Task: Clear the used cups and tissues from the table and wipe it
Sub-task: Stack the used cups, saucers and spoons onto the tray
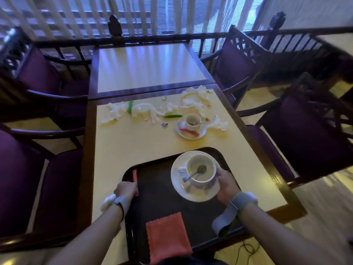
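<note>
A dark tray lies on the near end of the cream table. My left hand grips the tray's left rim, with a red packet under the fingers. My right hand holds the right edge of a white saucer above the tray; on it stands a white cup with a spoon inside. A second cup on its saucer, with a red packet, stands farther back on the right. Torn white tissues and more tissue scraps lie across the far part, with green packets.
A folded red cloth lies at the tray's near edge. A second table adjoins at the back. Purple-cushioned dark wooden chairs stand on both sides. A dark railing runs behind the tables.
</note>
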`<control>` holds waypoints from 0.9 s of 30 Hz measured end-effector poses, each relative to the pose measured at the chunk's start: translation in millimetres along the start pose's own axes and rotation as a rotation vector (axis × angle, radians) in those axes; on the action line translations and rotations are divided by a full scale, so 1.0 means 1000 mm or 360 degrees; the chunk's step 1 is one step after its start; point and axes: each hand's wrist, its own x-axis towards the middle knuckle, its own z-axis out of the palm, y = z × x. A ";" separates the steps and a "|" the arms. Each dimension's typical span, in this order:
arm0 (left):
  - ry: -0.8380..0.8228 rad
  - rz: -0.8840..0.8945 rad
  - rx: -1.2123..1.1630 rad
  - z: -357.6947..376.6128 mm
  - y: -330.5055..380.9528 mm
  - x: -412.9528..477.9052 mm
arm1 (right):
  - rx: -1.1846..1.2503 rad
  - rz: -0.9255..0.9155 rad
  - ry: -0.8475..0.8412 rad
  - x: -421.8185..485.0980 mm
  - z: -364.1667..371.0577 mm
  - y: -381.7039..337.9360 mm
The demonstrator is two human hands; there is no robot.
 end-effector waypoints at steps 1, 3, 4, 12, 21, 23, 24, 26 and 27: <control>0.0050 0.0069 0.0019 0.004 0.001 -0.006 | 0.0002 -0.0017 -0.0056 0.001 -0.003 -0.003; 0.0184 0.0260 -0.0073 0.017 0.009 -0.019 | -0.0041 0.0018 -0.0085 0.010 -0.015 -0.007; 0.0193 0.0362 -0.0173 0.018 0.013 -0.025 | -0.0053 0.0015 -0.0084 0.013 -0.017 -0.003; -0.0061 0.1397 0.0041 0.042 0.091 -0.110 | -0.0225 0.0081 -0.0040 0.018 -0.042 -0.006; -0.0177 0.1268 0.1020 0.097 0.102 -0.137 | -0.0280 0.0212 -0.0103 0.015 -0.056 -0.010; -0.0225 0.1237 0.0972 0.102 0.103 -0.138 | -0.0264 0.0203 -0.0102 0.015 -0.058 -0.013; -0.0253 0.1231 0.0929 0.105 0.103 -0.138 | -0.0264 0.0192 -0.0083 0.015 -0.060 -0.013; -0.0292 0.1217 0.0801 0.110 0.101 -0.140 | -0.0258 0.0195 -0.0052 0.017 -0.064 -0.013; -0.0304 0.1198 0.0735 0.112 0.100 -0.142 | -0.0277 0.0194 -0.0037 0.019 -0.067 -0.013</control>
